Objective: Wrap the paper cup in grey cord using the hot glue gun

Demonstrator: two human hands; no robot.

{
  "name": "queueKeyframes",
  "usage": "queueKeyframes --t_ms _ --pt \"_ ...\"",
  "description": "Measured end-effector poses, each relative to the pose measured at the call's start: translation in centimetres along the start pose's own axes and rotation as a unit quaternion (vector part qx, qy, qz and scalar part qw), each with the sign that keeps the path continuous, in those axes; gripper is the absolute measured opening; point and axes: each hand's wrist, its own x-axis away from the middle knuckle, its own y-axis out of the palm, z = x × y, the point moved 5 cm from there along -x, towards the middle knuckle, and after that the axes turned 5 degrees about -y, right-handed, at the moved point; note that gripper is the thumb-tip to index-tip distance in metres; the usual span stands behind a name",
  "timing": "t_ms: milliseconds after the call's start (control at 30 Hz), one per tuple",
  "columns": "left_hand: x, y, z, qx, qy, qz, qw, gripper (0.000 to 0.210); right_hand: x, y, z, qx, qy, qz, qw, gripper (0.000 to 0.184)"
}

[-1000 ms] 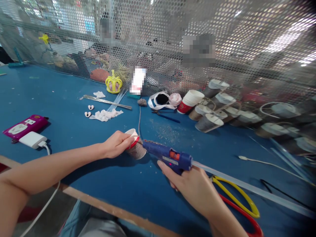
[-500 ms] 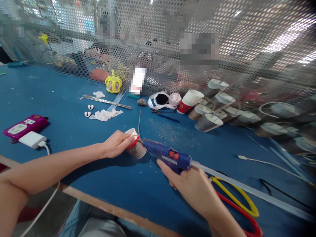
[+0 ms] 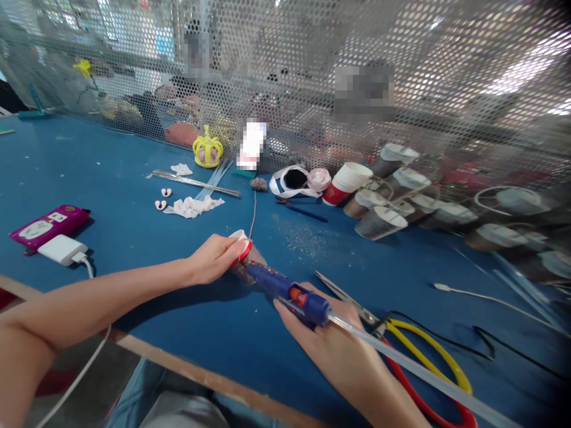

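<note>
My left hand (image 3: 213, 257) is closed around a paper cup (image 3: 243, 254) with a white rim and a red band, its side wrapped in grey-brown cord. A strand of cord runs from the cup back to a small ball of cord (image 3: 259, 185). In my right hand (image 3: 332, 345) is a blue hot glue gun (image 3: 273, 282), with a long clear glue stick (image 3: 401, 352) trailing out of its rear. The gun's nozzle is at the cup's side, close to the red band; whether it touches is hidden. Large scissors (image 3: 464, 374) with red and yellow handles lie beside my right hand.
Stacked paper cups (image 3: 350, 178) and several cord-wrapped cups (image 3: 381, 223) stand at the back right, near a perforated metal screen (image 3: 285, 71). Pliers (image 3: 303, 209) lie before a ribbon roll (image 3: 285, 191). At left are a purple pack (image 3: 53, 224) and a white charger (image 3: 62, 249).
The glue gun has swung so its rear is lower and nearer me, its nozzle shifting left along the cup. The scissors' blades now show. My left hand still grips the cup.
</note>
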Motion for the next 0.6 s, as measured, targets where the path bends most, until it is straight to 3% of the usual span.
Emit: queueKeyframes --t_ms 200,400,600 --pt "0.0 0.0 0.1 -0.005 0.006 -0.004 1.000 0.046 -0.3 -0.1 0.6 -0.032 0.024 0.014 0.999 0.018" --pt "0.0 0.1 -0.4 -0.022 0.054 0.003 0.998 0.044 -0.8 -0.6 2.1 -0.067 0.135 -0.028 0.988 0.018" --pt "0.0 0.2 -0.8 -0.018 0.074 -0.013 0.997 0.042 -1.0 -0.3 2.7 -0.122 0.178 -0.035 0.976 0.033"
